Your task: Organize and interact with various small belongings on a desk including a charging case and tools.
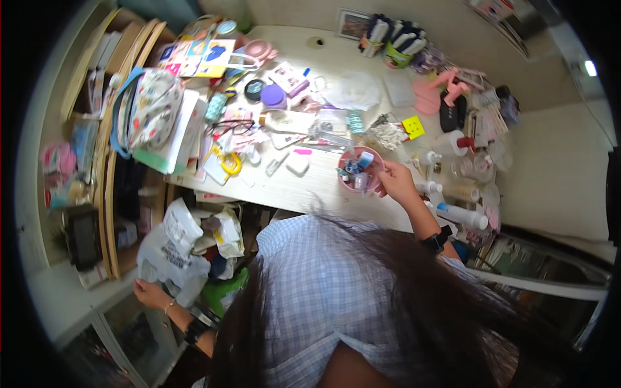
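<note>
My right hand grips the right rim of a round pink container near the desk's front edge. Inside it lie small items, among them a blue-and-white piece and a clear wrapped piece. Low on the left, my left hand has its fingers curled beside a white plastic bag that bears print. Whether those fingers pinch the bag's edge cannot be told. A smaller white bag rests on top of that bag.
The white desk holds eyeglasses, yellow-handled scissors, a white earbud case, a purple-lidded jar and crumpled foil. Several bottles line the right side. A patterned pouch stands by wooden shelving.
</note>
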A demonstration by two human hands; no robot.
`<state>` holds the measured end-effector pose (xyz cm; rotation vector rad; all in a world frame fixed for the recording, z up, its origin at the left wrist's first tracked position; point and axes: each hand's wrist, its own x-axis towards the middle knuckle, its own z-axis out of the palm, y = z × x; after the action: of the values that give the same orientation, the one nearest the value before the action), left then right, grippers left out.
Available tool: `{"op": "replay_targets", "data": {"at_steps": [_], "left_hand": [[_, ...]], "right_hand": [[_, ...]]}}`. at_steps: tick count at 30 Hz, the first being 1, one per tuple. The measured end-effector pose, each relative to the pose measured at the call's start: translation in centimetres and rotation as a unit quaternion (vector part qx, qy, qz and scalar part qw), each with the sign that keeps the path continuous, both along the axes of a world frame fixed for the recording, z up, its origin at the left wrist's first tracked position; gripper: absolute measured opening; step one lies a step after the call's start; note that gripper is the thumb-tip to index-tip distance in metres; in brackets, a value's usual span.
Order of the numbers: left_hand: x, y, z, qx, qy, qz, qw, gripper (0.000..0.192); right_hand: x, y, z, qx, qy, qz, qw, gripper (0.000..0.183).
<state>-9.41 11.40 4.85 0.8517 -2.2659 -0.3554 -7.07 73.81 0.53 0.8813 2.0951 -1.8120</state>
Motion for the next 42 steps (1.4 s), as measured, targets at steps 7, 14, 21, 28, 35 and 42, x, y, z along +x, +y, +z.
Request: {"op": "replay_targets", "data": {"at_steps": [7,14,21,28,35,42], "left_hand": [[-8.5,30.0,2.9,0.421,-0.365,-0.538,0.633,0.058],[-8.1,42.0,-0.2,0.361,-0.14,-0.702,0.597,0.106],[-12.6,43.4,-2.5,0.389,-0.133,-0.694,0.591,0.069],[-29.1,48.1,-4.6,0.298,-0.009,-0.722,0.625,0.068],[-40.0,52.0,-7.5,0.198,-0.039,-0.535,0.821,0.085],[-44.0,55.1,-11.7,0.188,0.008,-0.493,0.849,0.07]], "right_hand": [[-2.1,-2.6,4.5,-0.093,0.146,0.03,0.984,0.034],[-3.7,-3.7,6.5,-0.089,0.208,0.042,0.973,0.04],[-1.3,-1.5,6.6,-0.132,0.221,-0.015,0.966,0.037],[1.1,1.2,4.9,-0.133,0.147,-0.076,0.977,0.031],[6.3,2.4,1.2,-0.213,0.026,-0.13,0.968,0.03],[13.6,0.7,-5.0,-0.137,-0.066,-0.212,0.965,0.025]]}}
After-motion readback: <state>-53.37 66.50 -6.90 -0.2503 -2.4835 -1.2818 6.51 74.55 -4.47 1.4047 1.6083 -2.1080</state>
